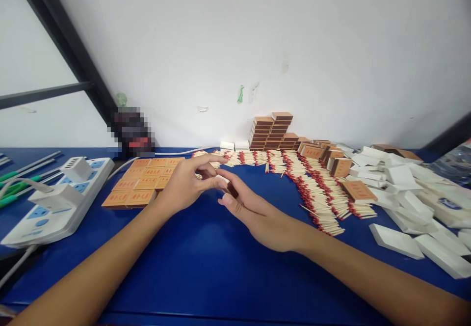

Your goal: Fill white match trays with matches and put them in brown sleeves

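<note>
Over the middle of the blue table, my left hand and my right hand meet around a small matchbox. Its white end and brown side show between the fingers; the rest is hidden. The left thumb and fingers pinch its white end, and the right fingers wrap behind it. Left of my left hand, orange matchboxes lie in rows. Beyond my hands, red-tipped matches spread in a curved band towards the right.
Stacked matchboxes rise by the wall. White trays are heaped at the right, near an orange matchbox lying on the matches. At the left are a white power strip with plugs and green-handled rods.
</note>
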The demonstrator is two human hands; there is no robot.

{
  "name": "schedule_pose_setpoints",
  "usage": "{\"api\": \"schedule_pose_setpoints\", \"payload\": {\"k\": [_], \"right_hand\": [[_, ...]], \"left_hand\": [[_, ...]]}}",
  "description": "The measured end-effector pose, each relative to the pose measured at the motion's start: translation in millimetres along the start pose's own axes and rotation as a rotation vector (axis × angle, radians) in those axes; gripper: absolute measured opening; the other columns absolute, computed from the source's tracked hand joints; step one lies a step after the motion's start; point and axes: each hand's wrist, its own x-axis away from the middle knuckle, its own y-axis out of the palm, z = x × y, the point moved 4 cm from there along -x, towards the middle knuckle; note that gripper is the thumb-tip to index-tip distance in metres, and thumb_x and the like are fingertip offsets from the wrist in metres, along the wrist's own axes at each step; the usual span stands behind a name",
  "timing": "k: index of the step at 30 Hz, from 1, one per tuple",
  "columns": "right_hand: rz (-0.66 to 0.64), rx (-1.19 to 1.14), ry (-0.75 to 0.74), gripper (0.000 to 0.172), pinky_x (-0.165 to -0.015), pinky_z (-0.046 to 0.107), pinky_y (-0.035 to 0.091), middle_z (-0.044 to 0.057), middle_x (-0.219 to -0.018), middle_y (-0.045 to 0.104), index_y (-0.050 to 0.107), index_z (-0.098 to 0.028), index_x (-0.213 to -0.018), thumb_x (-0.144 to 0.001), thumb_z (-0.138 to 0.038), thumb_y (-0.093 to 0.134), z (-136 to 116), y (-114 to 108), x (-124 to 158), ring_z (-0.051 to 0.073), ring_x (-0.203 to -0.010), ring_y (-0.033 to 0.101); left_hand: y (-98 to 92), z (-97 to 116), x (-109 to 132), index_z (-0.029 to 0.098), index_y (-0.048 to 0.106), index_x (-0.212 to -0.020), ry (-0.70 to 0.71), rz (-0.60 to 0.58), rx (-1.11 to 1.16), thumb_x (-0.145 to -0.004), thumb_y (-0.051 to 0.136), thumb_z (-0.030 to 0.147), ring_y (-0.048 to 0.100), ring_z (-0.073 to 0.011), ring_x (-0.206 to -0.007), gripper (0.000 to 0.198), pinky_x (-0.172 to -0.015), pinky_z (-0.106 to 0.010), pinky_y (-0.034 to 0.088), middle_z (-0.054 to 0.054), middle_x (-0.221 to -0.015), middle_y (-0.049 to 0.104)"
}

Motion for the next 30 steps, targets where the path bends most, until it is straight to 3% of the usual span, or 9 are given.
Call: {"api": "schedule_pose_setpoints", "payload": {"k": [3,6,10,12,16,21,26,30], "right_hand": [[0.072,0.182,-0.047,0.064,-0.134,0.057,0.027,0.01,-0.177,0.027,0.021,-0.032,-0.17,-0.112,-0.048,0.042,-1,-3,1,0.025,-0.164,0.026],[0.096,0.334,-0.125,0.067,-0.134,0.06,0.025,0.01,-0.179,0.022,0.016,-0.033,-0.172,-0.111,-0.045,0.044,-1,-10,1,0.028,-0.166,0.022],[0.036,0.431,-0.173,0.072,-0.13,0.06,0.033,0.01,-0.179,0.024,0.008,-0.035,-0.173,-0.111,-0.038,0.045,0,-13,-1,0.029,-0.165,0.025],[0.026,0.487,-0.206,0.07,-0.128,0.061,0.037,0.011,-0.175,0.032,0.009,-0.036,-0.173,-0.111,-0.032,0.042,-1,-13,-2,0.029,-0.162,0.033],[0.047,0.601,-0.255,0.061,-0.126,0.061,0.039,0.014,-0.165,0.047,0.028,-0.032,-0.169,-0.11,-0.029,0.045,-8,-16,-3,0.029,-0.156,0.042],[0.062,0.609,-0.316,0.053,-0.12,0.052,0.046,0.01,-0.153,0.06,0.051,-0.031,-0.153,-0.103,-0.035,0.067,-16,-26,-3,0.028,-0.142,0.056],[0.134,0.768,-0.351,0.024,-0.095,0.041,0.056,0.011,-0.122,0.072,0.066,-0.024,-0.125,-0.106,-0.036,0.061,-14,-38,-5,0.025,-0.111,0.068],[0.141,1.161,-0.294,0.029,-0.077,0.036,0.054,0.014,-0.109,0.07,0.071,-0.018,-0.118,-0.111,-0.032,0.047,-12,-41,-6,0.025,-0.096,0.066]], "left_hand": [[0.8,-2,-1,0.018,0.077,-0.119,-0.043,-0.073,0.032,-0.081,0.089,0.047,0.072,-0.0185,-0.078,0.049,-0.076,-0.032,0.057,-0.005,-0.088,0.079],[4.4,-7,1,0.021,0.07,-0.134,-0.079,-0.12,0.124,-0.078,0.092,0.045,0.075,-0.0211,-0.092,0.065,-0.084,-0.033,0.059,-0.007,-0.104,0.079],[15.8,-10,6,0.027,0.046,-0.159,-0.175,-0.289,0.35,-0.085,0.086,0.049,0.075,-0.0252,-0.104,0.087,-0.087,-0.037,0.061,-0.012,-0.12,0.077],[19.0,-9,8,0.027,0.044,-0.16,-0.2,-0.319,0.42,-0.084,0.087,0.05,0.075,-0.0279,-0.11,0.091,-0.09,-0.04,0.061,-0.014,-0.126,0.075],[18.9,-8,8,0.026,0.051,-0.155,-0.195,-0.299,0.418,-0.081,0.09,0.044,0.073,-0.0285,-0.116,0.086,-0.097,-0.042,0.06,-0.014,-0.127,0.076],[14.3,-7,7,0.026,0.045,-0.16,-0.183,-0.312,0.391,-0.079,0.092,0.045,0.075,-0.0276,-0.113,0.096,-0.101,-0.042,0.057,-0.012,-0.119,0.08],[12.6,-4,8,0.025,0.041,-0.163,-0.217,-0.345,0.384,-0.085,0.086,0.049,0.076,-0.0294,-0.115,0.093,-0.1,-0.044,0.059,-0.016,-0.124,0.078],[8.4,5,7,0.021,0.058,-0.148,-0.166,-0.199,0.167,-0.085,0.086,0.043,0.076,-0.0249,-0.106,0.072,-0.094,-0.039,0.061,-0.011,-0.11,0.08]]}}
